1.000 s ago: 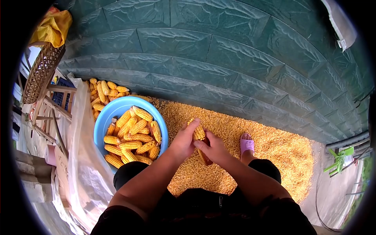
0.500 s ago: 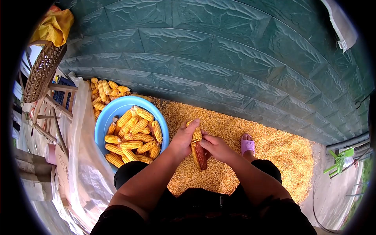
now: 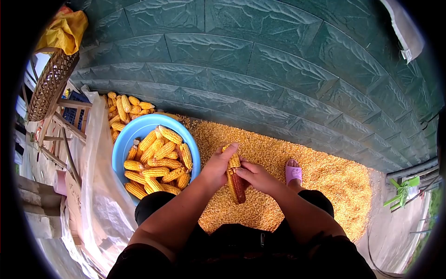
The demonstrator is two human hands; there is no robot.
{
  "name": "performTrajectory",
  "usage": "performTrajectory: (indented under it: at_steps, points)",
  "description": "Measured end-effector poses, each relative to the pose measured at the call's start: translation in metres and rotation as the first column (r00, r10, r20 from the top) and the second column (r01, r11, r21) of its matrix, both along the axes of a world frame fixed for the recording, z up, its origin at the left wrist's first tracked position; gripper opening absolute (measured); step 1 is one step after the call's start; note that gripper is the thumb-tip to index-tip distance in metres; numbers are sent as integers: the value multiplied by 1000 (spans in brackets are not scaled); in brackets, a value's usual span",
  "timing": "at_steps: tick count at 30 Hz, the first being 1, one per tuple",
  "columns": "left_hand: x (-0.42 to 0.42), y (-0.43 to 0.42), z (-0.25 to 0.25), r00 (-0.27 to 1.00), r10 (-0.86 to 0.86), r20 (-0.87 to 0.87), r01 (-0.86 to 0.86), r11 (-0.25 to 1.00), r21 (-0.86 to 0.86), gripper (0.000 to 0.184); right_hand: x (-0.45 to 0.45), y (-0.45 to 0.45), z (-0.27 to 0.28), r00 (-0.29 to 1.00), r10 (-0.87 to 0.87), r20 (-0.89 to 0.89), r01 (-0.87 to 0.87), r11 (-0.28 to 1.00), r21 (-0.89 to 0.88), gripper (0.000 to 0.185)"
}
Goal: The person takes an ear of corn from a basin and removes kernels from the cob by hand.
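Observation:
A corn cob point(image 3: 238, 189) is between my hands, over the loose kernels. Its lower part is stripped on one side, showing the red core, while yellow kernels cover its upper end and left edge. My left hand point(image 3: 217, 166) is closed around the upper end, thumb lying along it. From the other side, my right hand point(image 3: 257, 176) grips the cob near its middle, its thumb pressed against the kernels at the edge of the bare part. The right fingers are partly hidden behind the cob.
A blue basin point(image 3: 197, 160) of unshelled corn cobs point(image 3: 157, 172) stands on the left, with more cobs point(image 3: 123, 106) piled behind it. Loose kernels point(image 3: 265, 146) cover the floor up to a green wall point(image 3: 278, 88). A foot in a pink sandal point(image 3: 293, 172) rests at the right.
The cob and both hands have shifted very slightly, with the cob's lower end a little nearer to me. Both hands keep their grip, and the basin has not moved.

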State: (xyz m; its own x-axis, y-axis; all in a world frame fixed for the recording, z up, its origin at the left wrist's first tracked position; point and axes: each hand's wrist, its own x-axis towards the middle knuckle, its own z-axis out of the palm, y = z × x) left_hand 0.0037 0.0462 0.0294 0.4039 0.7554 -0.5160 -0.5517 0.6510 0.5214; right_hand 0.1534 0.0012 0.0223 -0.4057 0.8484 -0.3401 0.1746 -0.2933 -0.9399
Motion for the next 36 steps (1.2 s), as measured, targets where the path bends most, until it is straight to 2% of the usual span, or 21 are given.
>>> performTrajectory:
  at_steps: [1, 3, 6, 8, 10, 11, 12, 13, 14, 16, 17, 19, 20, 22, 23, 25, 26, 28, 32, 34, 36]
  points:
    - [0, 0, 0, 1000, 10, -3, -10, 1000, -25, 33, 1, 1, 1, 1000, 1, 0, -1, 1000, 1, 33]
    - [1, -1, 1, 999, 14, -43, -15, 999, -34, 35, 2, 1, 2, 998, 8, -69, -20, 984, -176, 33]
    - [1, -1, 1, 997, 6, -74, -9, 999, -38, 37, 3, 1, 1, 990, -16, -140, -13, 979, -205, 34]
    - [0, 0, -4, 998, -4, -65, 2, 999, -32, 38, 0, 0, 9, 993, -28, -112, 7, 982, -186, 40]
    - [0, 2, -12, 993, 53, -107, -57, 997, -43, 52, -4, 0, 13, 996, -40, -84, 25, 986, -167, 46]
    - [1, 0, -11, 993, 54, -107, -59, 997, -44, 52, -6, 0, 14, 994, 12, 108, -12, 1000, -6, 54]
    - [4, -1, -9, 987, 79, -140, -84, 996, -28, 62, -8, 1, 13, 953, 32, 300, -79, 986, 144, 62]
    - [5, -3, -7, 979, 105, -173, -108, 994, -12, 71, -13, -3, 9, 949, -78, 306, 17, 980, 197, 72]
    - [5, -5, -2, 979, 104, -174, -108, 994, -14, 71, -16, -3, 11, 949, -78, 305, 17, 981, 195, 72]
    - [6, -7, 7, 974, 60, -220, -68, 997, -26, 84, -18, -4, 18, 890, -108, 442, 26, 982, 187, 68]
    - [6, -7, 4, 974, 58, -220, -65, 998, -27, 84, -17, -5, 13, 890, -110, 442, 29, 982, 186, 68]
    - [6, -5, -6, 978, 83, -193, -84, 996, 6, 72, -16, -7, -2, 842, -226, 490, -15, 898, 440, 55]
    - [5, -4, -8, 978, 82, -193, -83, 997, 6, 72, -15, -6, 0, 842, -226, 489, -14, 898, 440, 55]
    - [3, -2, -12, 996, 67, -65, -66, 998, 18, 56, -11, -5, 5, 887, -170, 430, -43, 896, 442, 44]
    - [2, -1, -10, 996, 67, -65, -66, 998, 18, 56, -9, -4, 4, 886, -170, 430, -43, 896, 443, 44]
    - [-2, -1, -5, 998, 10, -61, -9, 1000, 8, 78, -5, -2, -4, 910, -110, 399, -62, 917, 395, 39]
    - [-1, -1, -1, 998, 11, -61, -11, 1000, 9, 78, -3, -1, -8, 911, -109, 398, -63, 916, 396, 39]
    - [1, -1, 5, 993, 82, -82, -85, 996, -35, 45, 0, 0, -13, 972, -94, 214, 40, 969, 245, 40]
    - [1, 1, -9, 997, 54, -64, -54, 999, 0, 51, -8, -3, 10, 974, -114, 193, 79, 980, 181, 49]
    - [4, -2, -8, 984, 95, -150, -102, 994, -38, 58, -12, -7, 19, 872, -85, 483, -88, 942, 325, 60]
    - [4, -1, -10, 986, 85, -144, -90, 995, -32, 61, -13, -6, 17, 840, -69, 539, -130, 938, 322, 64]
